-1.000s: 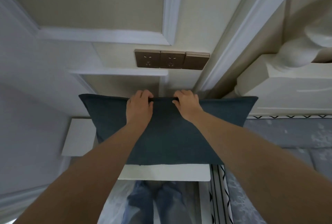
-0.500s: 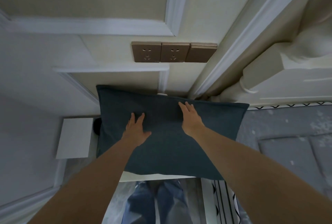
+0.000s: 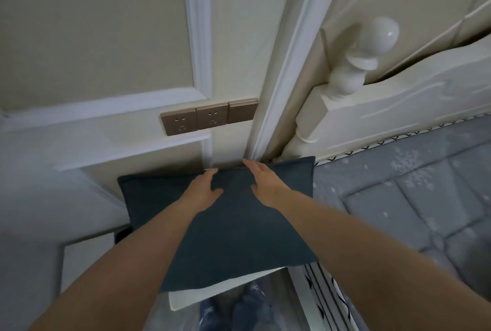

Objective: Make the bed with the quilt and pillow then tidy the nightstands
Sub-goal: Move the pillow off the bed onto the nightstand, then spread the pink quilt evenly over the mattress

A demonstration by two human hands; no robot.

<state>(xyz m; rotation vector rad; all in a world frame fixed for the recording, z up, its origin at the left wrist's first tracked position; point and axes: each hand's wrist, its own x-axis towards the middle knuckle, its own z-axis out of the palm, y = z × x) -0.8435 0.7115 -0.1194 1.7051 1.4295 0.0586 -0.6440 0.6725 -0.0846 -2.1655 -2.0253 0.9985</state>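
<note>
A dark blue pillow [image 3: 233,240] lies flat on the white nightstand [image 3: 186,301], covering most of its top and leaning against the wall. My left hand [image 3: 203,192] rests palm down on the pillow's upper middle, fingers spread. My right hand [image 3: 261,181] lies flat beside it, fingertips at the pillow's far edge by the wall. Neither hand grips the fabric. To the right is the bed with a grey quilted cover [image 3: 414,197], touching the pillow's right corner.
A cream headboard with a round-topped post [image 3: 356,70] stands at the right. Bronze wall sockets [image 3: 210,119] sit above the nightstand. A white box-like surface [image 3: 85,259] is at the lower left. My jeans and feet [image 3: 236,312] show below, between nightstand and bed.
My hands let go of the pillow's top edge and now lie flat on it. The pillow has come down onto the nightstand. The view has swung right, showing more bed and headboard.
</note>
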